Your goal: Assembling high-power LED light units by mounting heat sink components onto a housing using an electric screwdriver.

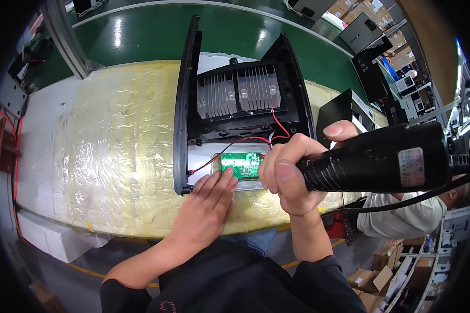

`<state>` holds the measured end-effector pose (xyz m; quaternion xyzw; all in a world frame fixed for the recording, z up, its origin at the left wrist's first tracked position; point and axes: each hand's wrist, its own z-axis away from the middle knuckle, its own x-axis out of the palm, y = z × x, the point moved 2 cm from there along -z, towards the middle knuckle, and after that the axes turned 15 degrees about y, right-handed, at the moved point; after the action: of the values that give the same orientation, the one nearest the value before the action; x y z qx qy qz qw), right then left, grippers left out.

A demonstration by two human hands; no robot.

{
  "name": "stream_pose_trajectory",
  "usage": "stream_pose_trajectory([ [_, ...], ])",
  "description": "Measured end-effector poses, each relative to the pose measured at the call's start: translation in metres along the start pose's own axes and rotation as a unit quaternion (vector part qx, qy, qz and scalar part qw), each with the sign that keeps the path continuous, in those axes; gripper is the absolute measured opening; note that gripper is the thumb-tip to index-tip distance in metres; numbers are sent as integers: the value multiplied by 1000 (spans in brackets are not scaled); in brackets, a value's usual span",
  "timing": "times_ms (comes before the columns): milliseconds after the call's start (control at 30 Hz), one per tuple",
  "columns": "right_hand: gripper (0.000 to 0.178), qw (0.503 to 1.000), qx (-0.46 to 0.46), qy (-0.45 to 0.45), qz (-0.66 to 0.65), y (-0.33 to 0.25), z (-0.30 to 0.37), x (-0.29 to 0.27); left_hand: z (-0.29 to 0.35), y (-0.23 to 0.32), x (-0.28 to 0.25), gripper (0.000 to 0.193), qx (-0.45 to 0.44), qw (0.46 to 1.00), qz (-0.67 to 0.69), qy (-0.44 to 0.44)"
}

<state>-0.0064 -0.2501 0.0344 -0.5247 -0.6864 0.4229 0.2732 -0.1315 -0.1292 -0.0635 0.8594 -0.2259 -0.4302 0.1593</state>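
Observation:
A green circuit board (240, 163) lies on a light panel at the near end of a black open housing (181, 130). My left hand (206, 203) rests with fingers stretched out, its fingertips on the board's near left part. My right hand (292, 169) is wrapped round the front of a black corded electric screwdriver (371, 161), just right of the board. The driver's tip is hidden behind my fingers. Red and black wires (245, 140) run over the panel beside the board. Farther back in the housing sit two finned metal heat sinks (237, 94).
The housing stands on a table (120, 151) covered in yellowish clear film. Behind its right side is a dark box (347, 112). The driver's black cable (402, 203) loops on the right, above a person in a light shirt (397, 214). White foam blocks (62, 242) lie below the table's left edge.

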Motion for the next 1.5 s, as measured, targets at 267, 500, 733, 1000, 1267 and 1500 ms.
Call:
stream_pose_trajectory([
  [267, 6, 984, -93, 111, -107, -9, -1, -14, 12, -24, -4, 44, -2, 1000, -2, -27],
  [500, 15, 934, -216, 225, -174, -26, 8, -67, -16, -9, -66, 51, -8, 997, 36, -67],
  [733, 10, 864, -83, 441, -227, 59, 30, -79, -124, -33, -108, 82, 26, 998, -38, -42],
  [1000, 71, 860, -66, 503, 46, 73, 39, -61, -163, -130, -86, 124, -16, 980, -74, -186],
  [1267, 70, 992, -23, 126, -5, 40, 8, 25, -165, -129, -73, 129, 38, 987, -88, -125],
  [1500, 67, 949, 166, 103, -246, 73, 12, 11, -184, -76, -53, 119, 91, 991, -40, -92],
])
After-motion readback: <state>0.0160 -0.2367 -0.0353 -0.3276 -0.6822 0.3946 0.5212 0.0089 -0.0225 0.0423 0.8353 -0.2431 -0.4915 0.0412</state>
